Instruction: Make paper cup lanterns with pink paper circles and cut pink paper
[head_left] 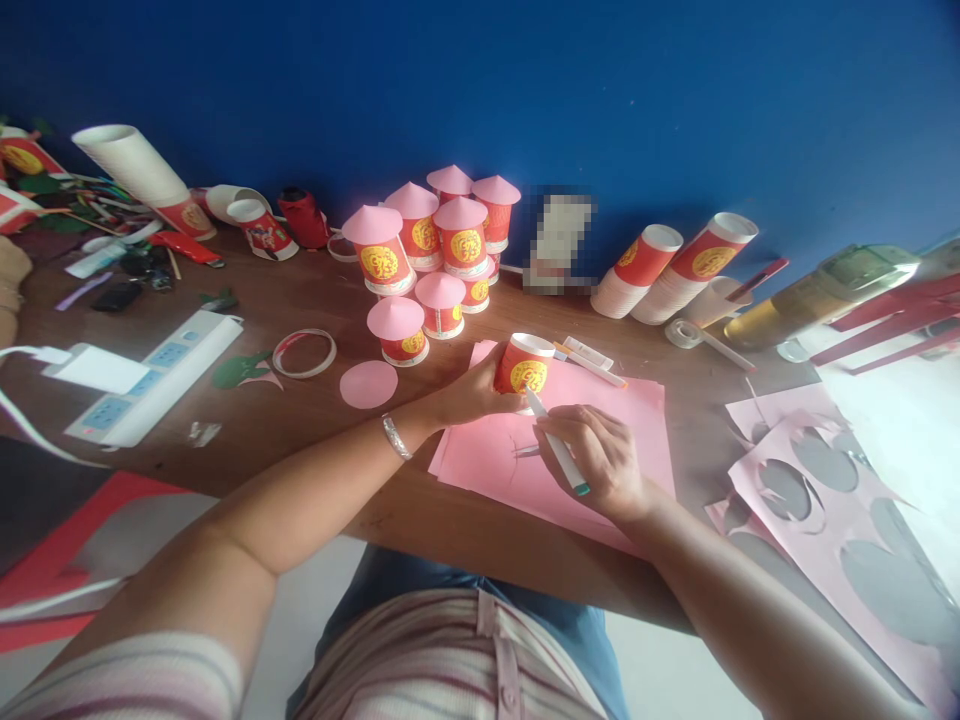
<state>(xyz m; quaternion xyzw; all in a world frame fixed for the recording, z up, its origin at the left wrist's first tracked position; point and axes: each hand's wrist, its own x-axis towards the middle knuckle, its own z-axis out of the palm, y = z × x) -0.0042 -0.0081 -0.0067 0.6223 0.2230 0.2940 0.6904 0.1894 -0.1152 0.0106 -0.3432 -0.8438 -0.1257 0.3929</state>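
Note:
My left hand [469,393] grips a red paper cup [523,364] with a yellow emblem, standing upside down on a pink paper sheet [487,455]. My right hand [600,458] is closed round a white marker [556,445] with a green end; its tip touches the paper at the cup's base. A faint pen line shows on the sheet beside the cup. A silver bracelet sits on my left wrist.
Several red cups with pink cone lids [420,245] cluster behind. A pink paper disc [368,384] and a cut cup rim [304,352] lie left. A power strip [154,375] sits far left. Stacked cups [671,265], tape roll [682,333] and cut-out pink sheets [840,500] are right.

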